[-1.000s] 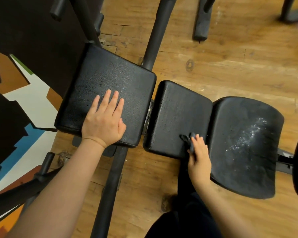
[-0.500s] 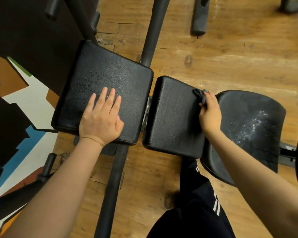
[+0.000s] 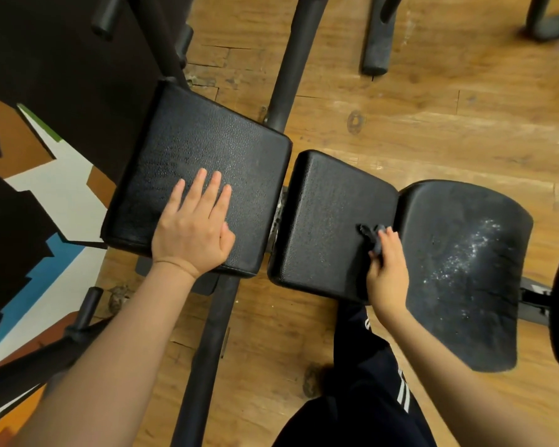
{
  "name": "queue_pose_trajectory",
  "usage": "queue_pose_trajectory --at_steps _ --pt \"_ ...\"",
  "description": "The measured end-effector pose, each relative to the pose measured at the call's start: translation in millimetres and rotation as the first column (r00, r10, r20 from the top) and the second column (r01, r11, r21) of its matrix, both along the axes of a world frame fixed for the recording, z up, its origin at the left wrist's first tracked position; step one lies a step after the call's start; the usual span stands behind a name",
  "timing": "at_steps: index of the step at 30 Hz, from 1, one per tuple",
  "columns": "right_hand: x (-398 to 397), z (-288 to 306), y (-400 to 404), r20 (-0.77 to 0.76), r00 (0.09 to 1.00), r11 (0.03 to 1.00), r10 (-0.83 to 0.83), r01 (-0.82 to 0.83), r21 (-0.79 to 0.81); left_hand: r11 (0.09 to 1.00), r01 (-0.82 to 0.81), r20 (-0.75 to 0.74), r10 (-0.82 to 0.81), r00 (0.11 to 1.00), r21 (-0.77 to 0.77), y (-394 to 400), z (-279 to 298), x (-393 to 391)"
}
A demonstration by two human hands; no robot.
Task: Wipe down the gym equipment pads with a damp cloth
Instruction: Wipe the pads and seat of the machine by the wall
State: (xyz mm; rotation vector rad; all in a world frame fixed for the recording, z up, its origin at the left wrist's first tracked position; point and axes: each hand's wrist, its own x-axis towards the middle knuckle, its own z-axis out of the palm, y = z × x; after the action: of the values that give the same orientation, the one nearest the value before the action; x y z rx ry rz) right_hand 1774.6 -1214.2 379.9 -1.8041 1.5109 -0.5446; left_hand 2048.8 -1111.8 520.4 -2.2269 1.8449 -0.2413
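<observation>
head view: mid-task, by the look of it. right hand [image 3: 388, 279] clamped on a small dark crumpled cloth [image 3: 372, 237], pressing it onto the middle black textured vinyl pad [image 3: 329, 221] near its right edge. left hand [image 3: 194, 230] spread flat, fingers straight, resting on the larger square black vinyl pad [image 3: 207, 175] to the left. curved black seat pad [image 3: 465, 269] on the right carrying whitish speckled residue, so likely not yet wiped. square pad showing faint streaks, possibly done; cannot tell. worn wooden plank floor [image 3: 433, 108] beneath.
</observation>
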Motion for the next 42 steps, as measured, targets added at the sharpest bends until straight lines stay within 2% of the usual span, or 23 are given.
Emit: queue_pose_trajectory --at_steps 5,9,15,18,20,22,24,27,32,37,40,42 --pt "40.8 15.4 -75.1 -0.053 0.995 0.995 -0.087 0.089 0.037 1.000 -0.003 0.000 0.003 1.000 0.001 0.7 -1.4 1.0" --pt "75.6 24.1 -74.2 -0.072 0.983 0.985 -0.170 0.171 0.003 1.000 -0.006 0.017 0.006 1.000 0.009 1.1 -1.5 0.8" --pt "116.6 45.2 -58.1 0.013 0.998 0.994 0.069 -0.067 -0.090 1.000 -0.009 0.019 0.008 1.000 0.016 0.3 -0.3 0.7" --pt "101.2 42.5 -62.4 0.043 0.968 0.960 0.248 -0.240 -0.141 1.000 -0.013 0.017 0.012 1.000 0.027 -0.4 0.5 -0.5" --pt "72.2 29.1 -70.9 0.028 0.954 0.947 0.299 -0.292 -0.137 1.000 -0.012 0.008 0.011 1.000 0.027 -0.3 0.3 -0.9" --pt "42.0 19.5 -77.5 0.008 0.979 0.977 0.205 -0.204 -0.053 1.000 -0.012 0.005 0.012 1.000 0.020 0.0 0.6 -1.4" --pt "31.3 18.8 -78.0 -0.010 0.999 0.998 0.033 -0.033 0.045 1.000 -0.017 0.006 0.017 1.000 0.015 0.1 0.7 -1.0" --pt "61.5 30.6 -72.6 -0.041 0.993 0.992 -0.111 0.114 0.061 1.000 -0.016 0.006 0.016 1.000 0.011 -0.2 0.1 -0.3" --pt "138.1 58.3 -55.4 0.076 0.988 0.989 0.132 -0.126 -0.081 1.000 -0.025 0.006 0.025 1.000 0.019 -0.7 0.3 0.0" --pt "100.7 41.8 -61.8 0.047 0.946 0.935 0.322 -0.310 -0.172 0.999 -0.023 -0.001 0.023 1.000 0.024 -0.3 1.2 -1.3" --pt "52.4 23.0 -72.4 0.036 0.993 0.993 0.116 -0.114 -0.041 1.000 -0.019 0.000 0.019 1.000 0.013 -0.9 0.7 -0.8" --pt "40.0 21.5 -74.4 -0.011 1.000 0.999 -0.023 0.024 0.049 1.000 -0.015 0.003 0.015 1.000 0.003 -0.6 0.6 -0.1"
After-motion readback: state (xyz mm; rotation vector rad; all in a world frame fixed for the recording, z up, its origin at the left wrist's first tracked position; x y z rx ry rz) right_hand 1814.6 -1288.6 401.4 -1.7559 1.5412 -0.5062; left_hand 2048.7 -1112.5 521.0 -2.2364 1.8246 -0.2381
